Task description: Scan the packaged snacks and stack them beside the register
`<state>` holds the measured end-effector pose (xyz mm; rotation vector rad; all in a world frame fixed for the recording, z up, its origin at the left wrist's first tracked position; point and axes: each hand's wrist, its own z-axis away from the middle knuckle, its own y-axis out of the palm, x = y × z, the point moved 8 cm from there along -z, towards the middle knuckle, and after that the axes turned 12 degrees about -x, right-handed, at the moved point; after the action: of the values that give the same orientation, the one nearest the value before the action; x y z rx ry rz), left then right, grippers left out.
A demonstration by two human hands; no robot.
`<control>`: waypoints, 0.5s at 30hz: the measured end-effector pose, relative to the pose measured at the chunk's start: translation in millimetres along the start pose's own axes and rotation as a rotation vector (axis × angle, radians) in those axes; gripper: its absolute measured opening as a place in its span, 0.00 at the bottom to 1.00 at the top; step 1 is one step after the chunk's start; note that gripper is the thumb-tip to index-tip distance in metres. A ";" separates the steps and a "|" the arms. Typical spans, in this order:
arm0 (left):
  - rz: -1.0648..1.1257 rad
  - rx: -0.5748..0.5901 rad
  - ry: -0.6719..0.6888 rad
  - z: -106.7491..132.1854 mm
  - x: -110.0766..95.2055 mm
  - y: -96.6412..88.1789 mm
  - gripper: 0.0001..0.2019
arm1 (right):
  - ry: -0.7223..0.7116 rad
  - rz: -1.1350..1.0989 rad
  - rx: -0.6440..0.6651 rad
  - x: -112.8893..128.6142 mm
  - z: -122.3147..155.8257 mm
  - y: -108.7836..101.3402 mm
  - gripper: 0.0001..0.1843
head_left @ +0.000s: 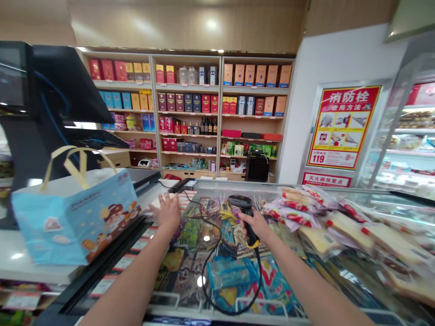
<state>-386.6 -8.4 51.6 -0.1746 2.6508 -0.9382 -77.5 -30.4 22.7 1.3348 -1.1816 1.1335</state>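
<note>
In the head view my right hand (253, 225) is wrapped round the handle of a black barcode scanner (242, 203) with a yellow-tipped base. A black cable (217, 235) loops from the scanner's base across the glass top of a freezer chest. My left hand (167, 211) reaches forward to the chest's left edge, fingers spread over a small white object (159, 200). The hand partly covers that object, so its kind is unclear. A light blue paper shopping bag (78, 213) with yellow handles stands left of my left forearm.
Packaged breads (302, 206) are piled on the glass at the right. Colourful frozen packs (238, 276) show beneath the glass. A dark checkout terminal (64, 90) rises at the left. Shelves of boxed goods (249, 74) line the back wall, beside a red fire-hydrant sign (343, 127).
</note>
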 end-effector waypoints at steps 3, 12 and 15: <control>-0.033 0.009 0.169 11.3 -43.8 -7.6 0.26 | -0.044 -0.023 -0.073 10.3 4.8 -30.7 0.21; 0.320 -0.037 0.521 72.8 -219.0 -47.8 0.17 | -0.102 -0.066 -0.302 13.5 18.2 -141.4 0.20; 0.661 -0.053 0.677 110.7 -291.8 -84.3 0.14 | -0.104 -0.046 -0.385 8.3 20.4 -171.0 0.17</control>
<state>-73.9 -75.1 99.5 1.1219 2.9546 -0.7740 94.2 -44.3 14.6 1.1257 -1.3576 0.7623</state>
